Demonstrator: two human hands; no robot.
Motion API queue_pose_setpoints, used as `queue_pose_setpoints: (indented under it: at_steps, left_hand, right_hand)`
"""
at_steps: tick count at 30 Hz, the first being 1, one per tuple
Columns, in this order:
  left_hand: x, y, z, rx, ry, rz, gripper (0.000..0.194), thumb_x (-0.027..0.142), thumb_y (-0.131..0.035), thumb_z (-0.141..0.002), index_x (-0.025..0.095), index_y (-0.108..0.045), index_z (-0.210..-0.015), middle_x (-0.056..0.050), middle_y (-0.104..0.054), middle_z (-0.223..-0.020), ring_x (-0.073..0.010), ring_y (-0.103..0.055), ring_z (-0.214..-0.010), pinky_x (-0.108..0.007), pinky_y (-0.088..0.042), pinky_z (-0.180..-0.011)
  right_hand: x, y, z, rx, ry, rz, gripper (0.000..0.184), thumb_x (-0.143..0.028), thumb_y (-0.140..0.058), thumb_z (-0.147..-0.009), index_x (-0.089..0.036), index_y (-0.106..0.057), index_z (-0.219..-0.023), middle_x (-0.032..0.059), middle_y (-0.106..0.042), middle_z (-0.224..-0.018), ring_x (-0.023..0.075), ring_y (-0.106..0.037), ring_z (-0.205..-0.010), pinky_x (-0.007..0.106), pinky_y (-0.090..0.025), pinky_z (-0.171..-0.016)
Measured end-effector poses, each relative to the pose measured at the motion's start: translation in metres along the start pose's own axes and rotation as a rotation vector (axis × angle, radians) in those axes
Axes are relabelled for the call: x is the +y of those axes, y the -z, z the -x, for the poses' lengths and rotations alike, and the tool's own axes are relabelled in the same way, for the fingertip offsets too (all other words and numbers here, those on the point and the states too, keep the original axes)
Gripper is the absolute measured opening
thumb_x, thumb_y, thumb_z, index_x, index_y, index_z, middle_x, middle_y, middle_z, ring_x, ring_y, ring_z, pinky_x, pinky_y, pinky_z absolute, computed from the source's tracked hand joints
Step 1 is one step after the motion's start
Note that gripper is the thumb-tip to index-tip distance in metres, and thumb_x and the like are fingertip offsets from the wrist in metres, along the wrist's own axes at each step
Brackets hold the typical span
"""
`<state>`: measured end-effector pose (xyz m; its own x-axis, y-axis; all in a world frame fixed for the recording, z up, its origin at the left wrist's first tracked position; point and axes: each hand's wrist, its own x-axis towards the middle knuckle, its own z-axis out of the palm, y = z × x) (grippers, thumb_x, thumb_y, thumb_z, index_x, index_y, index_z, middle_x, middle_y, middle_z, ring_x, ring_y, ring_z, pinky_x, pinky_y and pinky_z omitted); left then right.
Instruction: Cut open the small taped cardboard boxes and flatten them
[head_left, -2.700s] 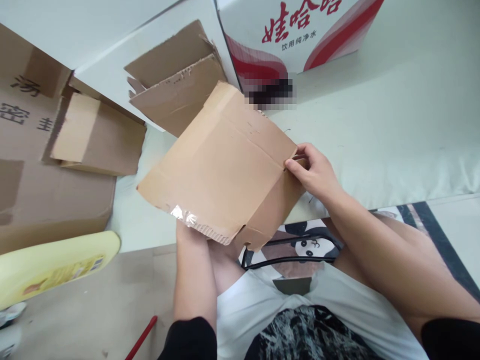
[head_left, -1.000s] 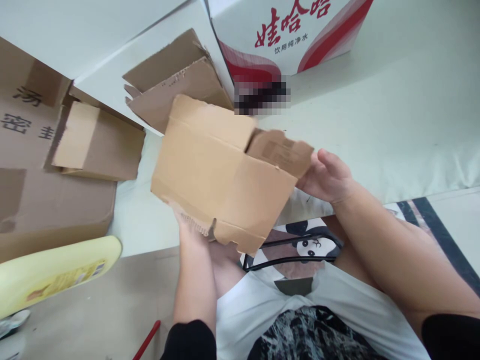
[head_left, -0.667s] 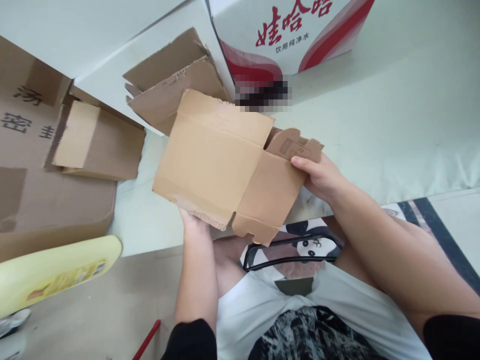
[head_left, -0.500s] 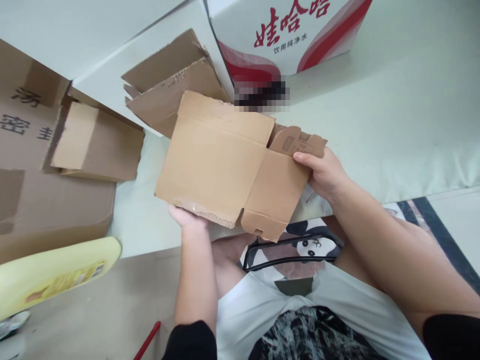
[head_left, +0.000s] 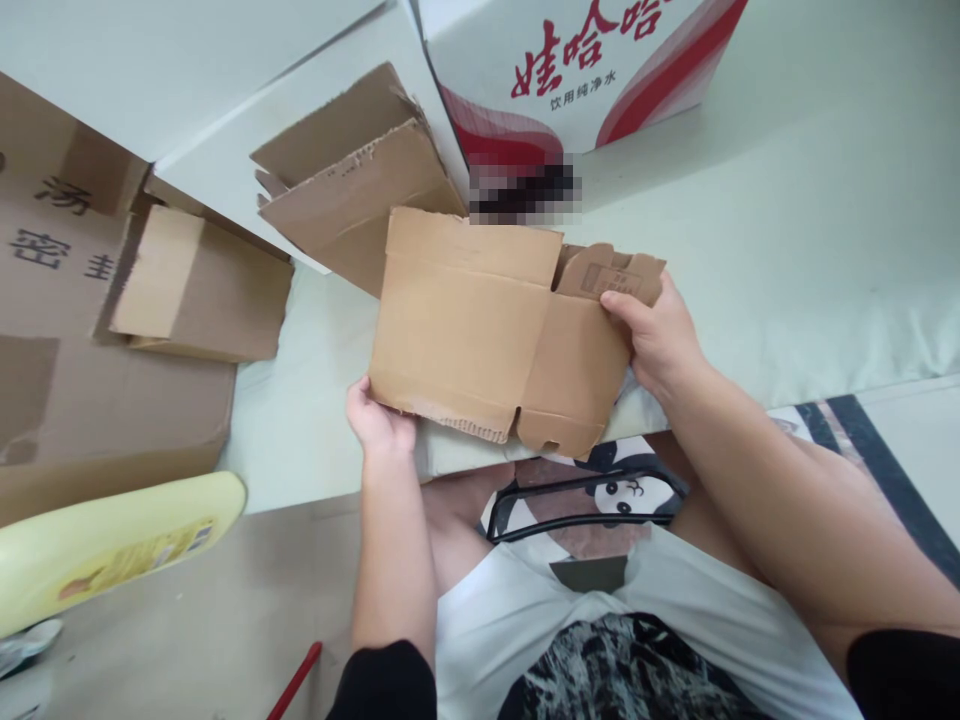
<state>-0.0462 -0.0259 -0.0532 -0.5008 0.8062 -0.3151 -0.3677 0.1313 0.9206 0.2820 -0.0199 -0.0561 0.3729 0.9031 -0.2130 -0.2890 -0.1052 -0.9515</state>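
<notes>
The flattened brown cardboard (head_left: 457,320) is in the air in front of the person, over the near edge of the pale green cloth (head_left: 795,250), between the two hands. Its long axis goes from side to side, from the left hand (head_left: 381,418) to the right hand (head_left: 664,330), and it falls a little toward the right in the view. The wide panel is at the left end, and the smaller panel is at the right end. One long flap points away from the person, the ragged corrugated edge looks toward the knees, and a notched tab also points toward them.

The right hand pinches the right end: the thumb lies on the printed flap, and the other fingers are behind the board, mostly hidden. The left hand is turned up at the near left corner and touches it from below; its fingers are largely covered, so I cannot tell if they are wide or narrow.

Just behind the cardboard, the folded cardboard pieces (head_left: 360,200) lean against a white surface (head_left: 217,150). Farther left is a small brown box (head_left: 217,290), near a large carton with black characters (head_left: 142,410)
</notes>
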Motion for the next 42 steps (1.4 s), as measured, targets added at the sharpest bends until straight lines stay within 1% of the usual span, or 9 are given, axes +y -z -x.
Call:
queue_pose_setpoints:
  at_steps: [2, 8, 14, 23, 25, 29, 34, 38, 42]
  left_hand:
    - [-0.001, -0.001, -0.001, 0.035, 0.029, 0.003, 0.026, 0.041, -0.061, -0.070, 0.021, -0.066, -0.085, -0.002, -0.071, -0.082, -0.0188, -0.067, -0.076, -0.027, -0.049, -0.067]
    - [-0.002, -0.007, 0.003, 0.025, -0.054, -0.015, 0.020, 0.037, -0.064, -0.068, 0.020, -0.066, -0.078, -0.001, -0.071, -0.082, -0.0159, -0.065, -0.080, -0.023, -0.047, -0.070]
    - [-0.003, -0.009, 0.004, 0.054, -0.071, -0.034, 0.021, 0.038, -0.063, -0.069, 0.020, -0.066, -0.078, -0.001, -0.070, -0.081, -0.0161, -0.064, -0.078, -0.024, -0.045, -0.067]
    - [-0.004, -0.007, 0.005, 0.063, -0.073, -0.081, 0.023, 0.042, -0.063, -0.071, 0.020, -0.057, -0.076, 0.004, -0.053, -0.067, -0.0106, -0.043, -0.055, -0.025, -0.024, -0.051]
    - [-0.004, -0.008, 0.006, 0.071, -0.072, -0.083, 0.023, 0.042, -0.062, -0.070, 0.020, -0.058, -0.076, 0.004, -0.054, -0.067, -0.0107, -0.042, -0.056, -0.025, -0.025, -0.051]
    - [-0.002, -0.011, 0.010, 0.095, -0.070, -0.103, 0.024, 0.044, -0.062, -0.070, 0.020, -0.058, -0.076, 0.002, -0.058, -0.072, -0.0126, -0.051, -0.064, -0.023, -0.035, -0.055]
    - [0.000, -0.011, 0.027, 0.050, -0.081, -0.108, 0.027, 0.046, -0.065, -0.074, 0.020, -0.061, -0.079, -0.001, -0.066, -0.084, -0.0172, -0.064, -0.085, -0.024, -0.050, -0.073]
    - [-0.002, -0.011, 0.034, -0.040, -0.158, -0.131, 0.033, 0.049, -0.072, -0.073, 0.019, -0.060, -0.078, 0.000, -0.061, -0.079, -0.0154, -0.060, -0.077, -0.024, -0.049, -0.070]
    - [-0.001, -0.009, 0.025, -0.037, -0.189, -0.222, 0.033, 0.049, -0.067, -0.072, 0.020, -0.052, -0.073, 0.002, -0.053, -0.071, -0.0115, -0.051, -0.064, -0.023, -0.042, -0.059]
  right_hand:
    - [0.002, 0.001, -0.002, 0.026, 0.041, 0.024, 0.047, -0.039, -0.081, -0.070, -0.031, -0.054, -0.107, 0.0026, -0.071, -0.115, 0.0283, -0.069, -0.115, 0.053, -0.057, -0.106]
    - [0.001, 0.001, -0.005, 0.095, 0.049, 0.030, 0.045, -0.038, -0.077, -0.070, -0.031, -0.050, -0.105, 0.0031, -0.069, -0.118, 0.0289, -0.068, -0.118, 0.053, -0.057, -0.104]
    - [0.003, 0.001, -0.004, 0.042, 0.060, 0.066, 0.042, -0.042, -0.072, -0.075, -0.031, -0.047, -0.107, 0.0026, -0.067, -0.118, 0.0264, -0.066, -0.116, 0.048, -0.056, -0.100]
    - [0.003, 0.001, -0.006, 0.017, 0.011, 0.015, 0.039, -0.040, -0.074, -0.072, -0.030, -0.051, -0.102, 0.0014, -0.068, -0.112, 0.0258, -0.067, -0.112, 0.048, -0.055, -0.104]
    - [0.001, 0.000, -0.005, 0.020, -0.015, -0.022, 0.039, -0.038, -0.075, -0.071, -0.029, -0.052, -0.101, 0.0013, -0.069, -0.112, 0.0260, -0.067, -0.112, 0.049, -0.054, -0.107]
    - [0.001, -0.003, -0.002, 0.024, -0.019, -0.021, 0.037, -0.038, -0.075, -0.071, -0.028, -0.054, -0.100, 0.0019, -0.070, -0.111, 0.0262, -0.067, -0.112, 0.050, -0.053, -0.109]
    - [0.005, -0.004, 0.003, -0.006, 0.001, 0.079, 0.031, -0.050, -0.067, -0.081, -0.028, -0.052, -0.098, 0.0025, -0.069, -0.112, 0.0270, -0.065, -0.115, 0.047, -0.053, -0.106]
    - [0.004, -0.002, 0.005, 0.002, 0.014, 0.107, 0.035, -0.052, -0.066, -0.081, -0.026, -0.043, -0.085, 0.0052, -0.067, -0.104, 0.0278, -0.063, -0.114, 0.043, -0.051, -0.101]
    - [0.006, 0.001, 0.003, 0.008, 0.045, 0.162, 0.038, -0.053, -0.064, -0.080, -0.026, -0.038, -0.083, 0.0042, -0.063, -0.095, 0.0251, -0.063, -0.104, 0.041, -0.052, -0.092]
